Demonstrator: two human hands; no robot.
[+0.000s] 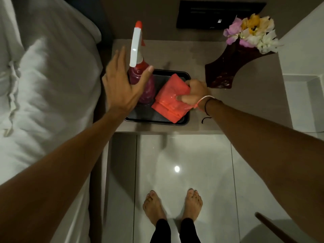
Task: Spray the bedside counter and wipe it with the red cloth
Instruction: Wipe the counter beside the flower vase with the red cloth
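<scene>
A spray bottle with a white and red trigger head and pinkish body stands upright at the left end of a black tray on the beige bedside counter. A folded red cloth lies in the tray's right half. My left hand is spread open just left of the bottle, thumb reaching across its neck, fingers not closed around it. My right hand pinches the right edge of the red cloth, which still rests on the tray.
A dark vase of purple, white and yellow flowers stands at the counter's back right. A white bed with pillows borders the counter on the left. A dark wall panel is behind. My bare feet stand on glossy tile.
</scene>
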